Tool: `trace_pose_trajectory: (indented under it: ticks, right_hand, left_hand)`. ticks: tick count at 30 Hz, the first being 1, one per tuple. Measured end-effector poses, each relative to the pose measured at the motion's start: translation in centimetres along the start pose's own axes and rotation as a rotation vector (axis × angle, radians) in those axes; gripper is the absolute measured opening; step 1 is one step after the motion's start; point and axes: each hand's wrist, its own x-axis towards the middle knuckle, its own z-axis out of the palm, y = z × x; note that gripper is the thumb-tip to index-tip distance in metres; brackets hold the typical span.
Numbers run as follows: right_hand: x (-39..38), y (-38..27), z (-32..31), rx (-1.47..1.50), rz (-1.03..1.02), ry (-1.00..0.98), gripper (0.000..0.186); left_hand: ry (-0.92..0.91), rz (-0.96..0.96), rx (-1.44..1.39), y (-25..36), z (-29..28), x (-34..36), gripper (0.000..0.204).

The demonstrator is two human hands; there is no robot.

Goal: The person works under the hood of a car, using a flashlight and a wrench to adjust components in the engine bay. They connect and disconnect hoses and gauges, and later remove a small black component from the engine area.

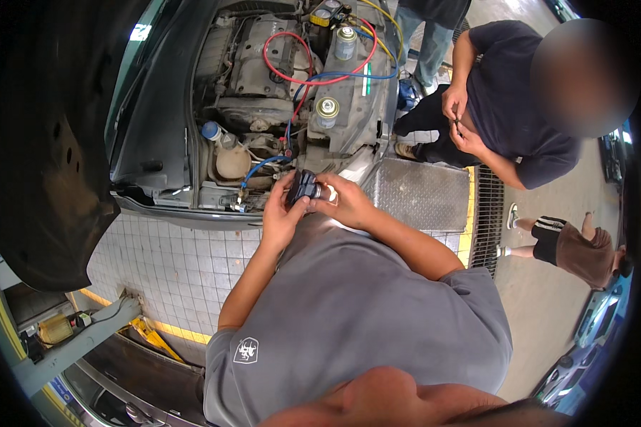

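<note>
Both my hands are closed around a small dark part (304,186) at the front edge of the car's engine bay. It looks black and blocky, with a rounded lighter end toward the right; its exact kind is not clear. My left hand (280,217) holds it from the left, with the thumb across its near side. My right hand (350,205) grips its right end, fingers curled over it. Just beyond my hands, a blue hose (263,164) runs to a metal coupling (239,207) at the car's front. Left of that stands a pale reservoir (233,164) with a blue cap.
Red hose (266,53) loops over the engine cover (256,78) to a yellow gauge set (327,13). Two spray-type cans (345,44) stand in the bay. A raised dark panel (50,142) fills the left. A person (513,99) stands right, beside a metal step plate (420,192).
</note>
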Motion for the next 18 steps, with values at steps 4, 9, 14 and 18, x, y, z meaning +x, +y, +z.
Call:
trace_pose_trajectory:
  ticks: [4, 9, 14, 18]
  right_hand:
    - [0.2, -0.3, -0.2, -0.011, -0.034, -0.05, 0.042]
    - [0.3, 0.3, 0.0, -0.067, -0.112, -0.093, 0.042]
    - [0.0, 1.6, -0.2, -0.058, -0.111, -0.083, 0.046]
    - [0.1, 1.2, 0.3, -0.05, -0.092, -0.16, 0.042]
  left_hand:
    - [0.043, -0.063, 0.023, 0.4, -0.2, -0.3, 0.054]
    - [0.101, -0.122, 0.06, 0.3, 0.1, -0.3, 0.05]
    - [0.117, -0.035, 0.348, -0.7, 0.3, -0.1, 0.051]
    - [0.111, -0.046, 0.227, -0.4, -0.2, -0.5, 0.05]
